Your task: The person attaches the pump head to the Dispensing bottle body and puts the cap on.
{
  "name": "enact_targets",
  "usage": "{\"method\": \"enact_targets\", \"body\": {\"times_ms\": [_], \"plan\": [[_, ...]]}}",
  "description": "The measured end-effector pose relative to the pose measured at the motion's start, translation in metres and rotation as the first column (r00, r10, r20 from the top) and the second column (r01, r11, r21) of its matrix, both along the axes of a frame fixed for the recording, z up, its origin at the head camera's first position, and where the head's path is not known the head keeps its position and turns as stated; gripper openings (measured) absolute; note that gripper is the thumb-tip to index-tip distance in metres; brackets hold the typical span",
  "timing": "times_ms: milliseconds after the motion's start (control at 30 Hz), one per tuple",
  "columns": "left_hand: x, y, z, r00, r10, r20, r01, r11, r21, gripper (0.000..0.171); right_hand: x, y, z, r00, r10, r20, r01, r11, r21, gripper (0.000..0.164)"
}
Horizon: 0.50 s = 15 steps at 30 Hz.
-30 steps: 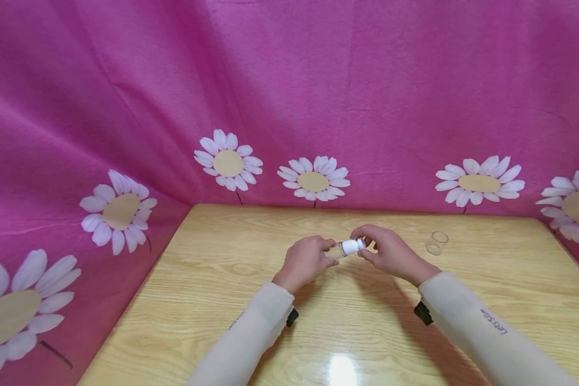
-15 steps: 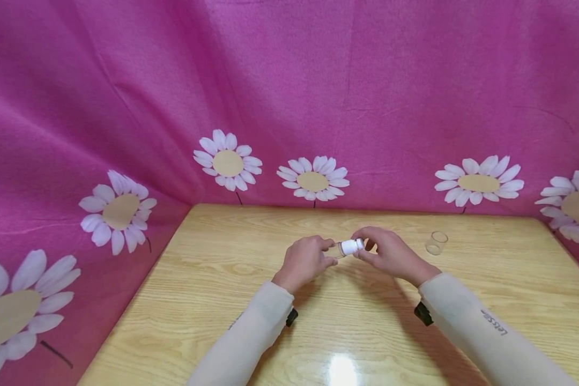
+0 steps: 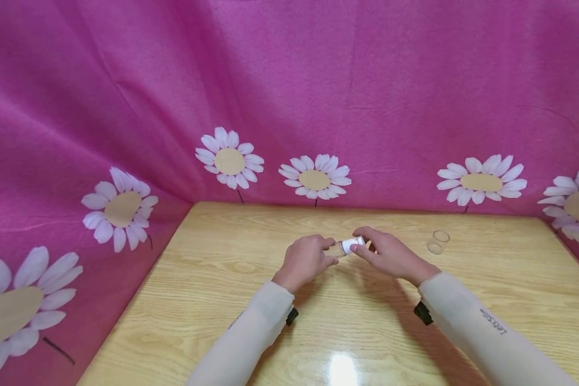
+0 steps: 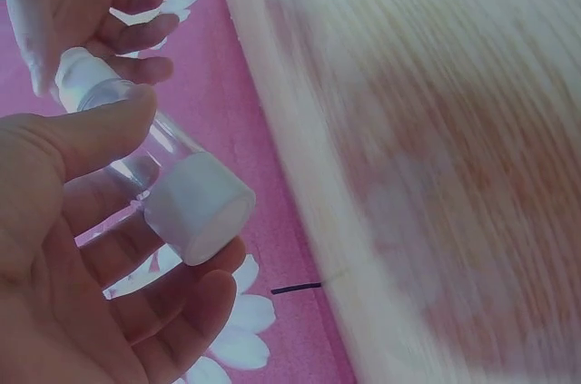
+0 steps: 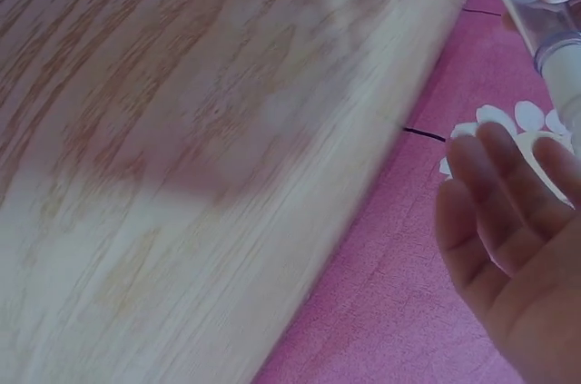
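Observation:
A small clear pump bottle (image 4: 201, 207) with a white base and white top lies tilted between both hands above the table. My left hand (image 3: 305, 261) grips its clear body, thumb on one side and fingers curled behind. With thumb and index finger, my right hand (image 3: 391, 256) pinches the white top (image 3: 351, 245). In the right wrist view the other right fingers (image 5: 508, 221) stand apart from the bottle, loosely bent. The thumb (image 4: 113, 134) of the left hand presses across the clear part in the left wrist view.
A clear, open-ended-looking cap (image 3: 438, 242) stands on the wooden table (image 3: 212, 279), right of the right hand. Pink cloth (image 3: 391, 80) with white daisies hangs along the table's back and left edges.
My right thumb has shifted from the end of the white top leftward onto its side. The left hand keeps its grip on the bottle, and the clear cap stays put.

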<state>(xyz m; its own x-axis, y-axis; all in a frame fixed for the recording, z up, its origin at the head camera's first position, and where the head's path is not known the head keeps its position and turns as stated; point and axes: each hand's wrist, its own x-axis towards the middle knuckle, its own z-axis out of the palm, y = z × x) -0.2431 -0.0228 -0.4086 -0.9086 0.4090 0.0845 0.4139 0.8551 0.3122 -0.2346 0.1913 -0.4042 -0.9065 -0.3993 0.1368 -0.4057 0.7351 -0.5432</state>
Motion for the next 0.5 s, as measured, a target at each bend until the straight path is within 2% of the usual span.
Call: {"method": "enact_targets", "body": {"times_ms": [67,167,333,500], "plan": [[0.0,0.0002,0.0006,1.0,-0.002,-0.002,0.001,1.0,-0.003,0.043,0.0004,0.0007,-0.0004,1.0,-0.015,-0.024,0.015,1.0,-0.013,0.048],[0.0002,0.0001,0.0007,1.0,0.0,-0.001,0.0,1.0,-0.001,0.042,0.0001,0.0015,-0.0017,0.995,-0.005,-0.099,0.0,0.999,-0.049,0.05],[0.001,-0.0006,0.0002,1.0,-0.003,-0.01,0.003,1.0,0.008,0.042,-0.0008,0.0006,-0.0033,0.969,0.062,-0.24,-0.082,0.994,-0.075,0.035],[0.0019,-0.0009,-0.0004,1.0,-0.009,-0.006,0.009,1.0,0.014,0.042,-0.0009,-0.0006,-0.0053,0.964,0.073,-0.254,-0.094,0.993,-0.069,0.029]]}}
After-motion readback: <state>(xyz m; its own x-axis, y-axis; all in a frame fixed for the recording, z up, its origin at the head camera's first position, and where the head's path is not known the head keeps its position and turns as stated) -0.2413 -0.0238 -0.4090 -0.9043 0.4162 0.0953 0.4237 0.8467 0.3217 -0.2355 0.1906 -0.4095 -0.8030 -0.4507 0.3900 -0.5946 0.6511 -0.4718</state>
